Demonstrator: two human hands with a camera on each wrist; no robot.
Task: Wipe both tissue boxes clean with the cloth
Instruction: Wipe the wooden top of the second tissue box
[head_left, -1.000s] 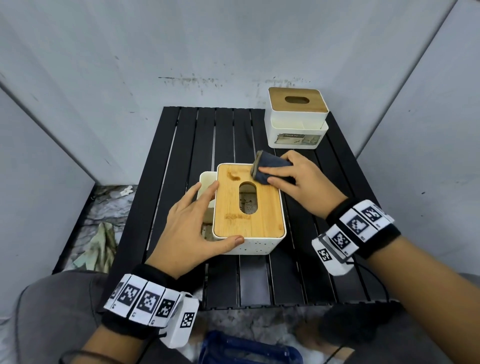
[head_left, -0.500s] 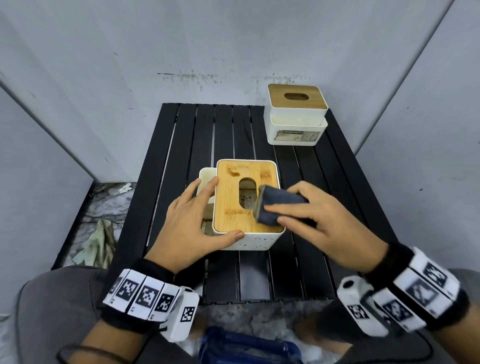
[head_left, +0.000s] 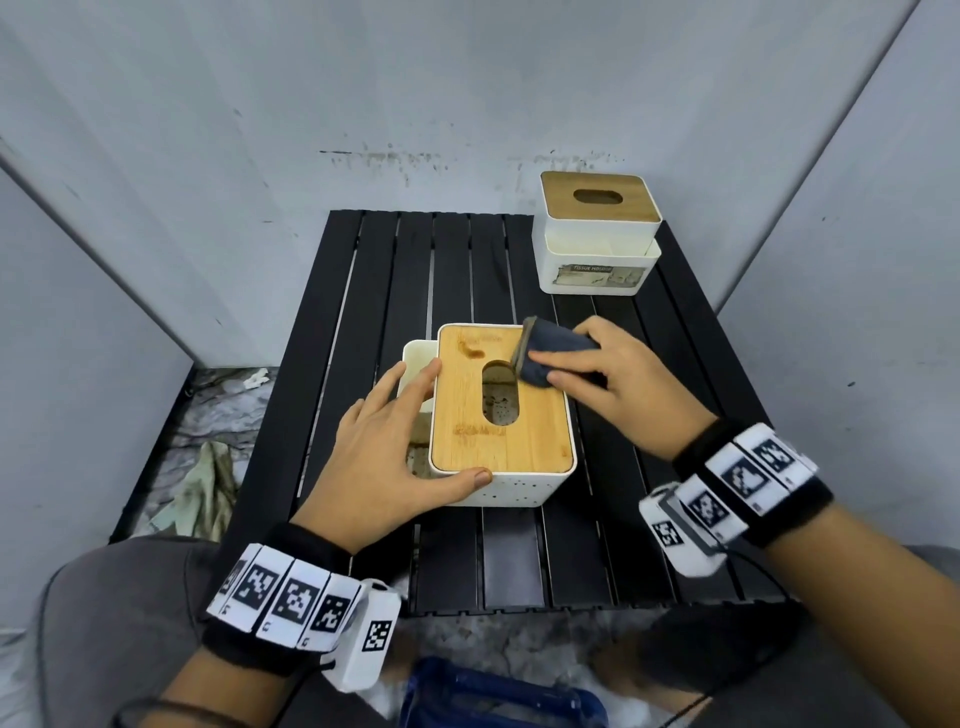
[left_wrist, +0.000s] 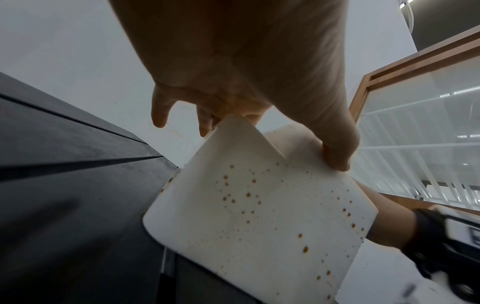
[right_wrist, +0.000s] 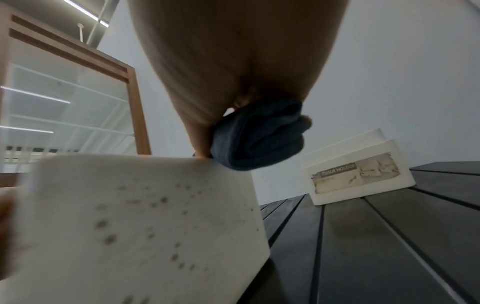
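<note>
The near tissue box (head_left: 511, 447) is white with a bamboo lid and stands mid-table. Brown stains mark the lid's far-left and near-left parts, and brown specks dot its white walls (left_wrist: 259, 216). My left hand (head_left: 389, 452) holds its near-left corner, thumb on the front wall, fingers along the lid's left edge. My right hand (head_left: 618, 384) grips a folded dark blue cloth (head_left: 553, 351) and presses it on the lid's far-right part, beside the slot. From the right wrist, the cloth (right_wrist: 259, 139) sits on the box's top edge (right_wrist: 142, 226). A second box (head_left: 597, 234) stands at the table's back right, untouched.
Both boxes are on a black slatted table (head_left: 363, 312) enclosed by grey walls on three sides. A white side compartment (head_left: 415, 358) is attached to the near box's left. A crumpled rag (head_left: 208, 483) lies on the floor at left. A blue object (head_left: 498, 696) is below the table's front edge.
My right hand drew the cloth down the lid's right side towards me, then pushed it back to the far-right part. My left hand has kept its hold on the box.
</note>
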